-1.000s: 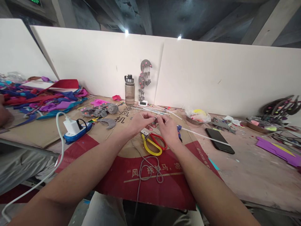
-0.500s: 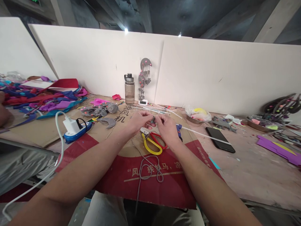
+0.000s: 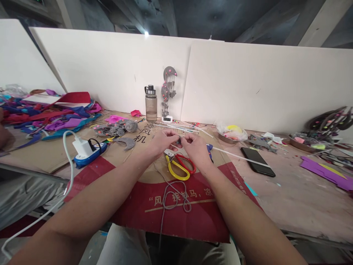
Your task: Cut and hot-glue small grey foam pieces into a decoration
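My left hand (image 3: 166, 141) and my right hand (image 3: 193, 146) meet over the cardboard, fingertips nearly touching. Both pinch a small grey felt piece (image 3: 178, 141), mostly hidden by the fingers. Beneath them lie scissors (image 3: 180, 167) with one yellow and one red handle. A grey yarn strand (image 3: 176, 198) runs from below my left hand and loops over the red part of the cardboard (image 3: 204, 221). Beside my right wrist shows part of a blue glue gun (image 3: 210, 151), with a clear glue stick (image 3: 237, 154) trailing right over a black phone (image 3: 257, 162).
At the back stand a water bottle (image 3: 151, 105), a small clock (image 3: 167, 119) and a grey moon-shaped hanging ornament (image 3: 170, 73). Left are a blue power strip (image 3: 91, 156), a yarn ball (image 3: 131, 126) and colourful felt scraps (image 3: 63, 114). A bowl (image 3: 230, 139) stands right. Another person's hand shows far left.
The view has shifted very slightly. My hands stay together, with the grey piece between the fingertips turned or moved a little.
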The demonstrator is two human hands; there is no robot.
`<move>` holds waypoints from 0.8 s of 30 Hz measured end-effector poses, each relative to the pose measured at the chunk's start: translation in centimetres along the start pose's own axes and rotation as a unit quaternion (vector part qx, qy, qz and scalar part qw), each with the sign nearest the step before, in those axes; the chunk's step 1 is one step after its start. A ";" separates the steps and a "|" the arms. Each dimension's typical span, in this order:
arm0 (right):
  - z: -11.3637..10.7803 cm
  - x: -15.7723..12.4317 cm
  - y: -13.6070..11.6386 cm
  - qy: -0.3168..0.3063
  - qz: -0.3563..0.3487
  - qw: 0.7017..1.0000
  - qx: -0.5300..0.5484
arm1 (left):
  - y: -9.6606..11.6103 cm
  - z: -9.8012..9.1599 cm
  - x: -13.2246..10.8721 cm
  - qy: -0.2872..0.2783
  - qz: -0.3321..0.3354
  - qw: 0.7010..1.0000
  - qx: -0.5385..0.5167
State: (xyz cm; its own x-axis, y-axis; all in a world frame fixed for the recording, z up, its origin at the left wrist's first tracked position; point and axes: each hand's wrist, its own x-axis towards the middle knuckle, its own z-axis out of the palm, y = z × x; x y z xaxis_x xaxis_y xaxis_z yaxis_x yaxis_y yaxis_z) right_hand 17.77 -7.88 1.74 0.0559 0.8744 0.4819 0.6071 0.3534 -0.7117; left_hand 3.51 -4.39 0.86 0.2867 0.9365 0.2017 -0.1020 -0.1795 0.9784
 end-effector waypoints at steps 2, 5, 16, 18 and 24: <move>0.0 0.0 -0.1 -0.007 0.032 0.999 0.002 | 0.0 0.0 0.0 -0.002 0.001 1.000 0.003; -0.1 0.1 0.1 0.012 0.062 0.998 0.000 | 0.1 0.0 0.0 -0.003 -0.006 1.000 -0.007; -0.2 0.8 1.5 -0.012 0.063 0.996 0.062 | 0.2 -0.6 0.0 -0.079 -0.048 0.993 -0.070; -0.2 0.7 1.3 -0.012 0.061 0.996 0.061 | 0.1 -0.6 0.1 -0.074 -0.044 0.995 -0.055; -0.4 0.2 0.3 -0.028 0.066 0.996 0.045 | 0.1 -0.3 0.2 -0.027 -0.035 0.997 0.059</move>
State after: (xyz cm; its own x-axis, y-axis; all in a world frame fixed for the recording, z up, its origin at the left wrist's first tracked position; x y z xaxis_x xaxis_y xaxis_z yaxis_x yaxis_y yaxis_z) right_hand 18.28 -7.67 1.81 0.0850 0.9318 0.3529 0.5231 0.2597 -0.8117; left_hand 3.23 -4.14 0.98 0.3406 0.9309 0.1322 0.0326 -0.1522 0.9878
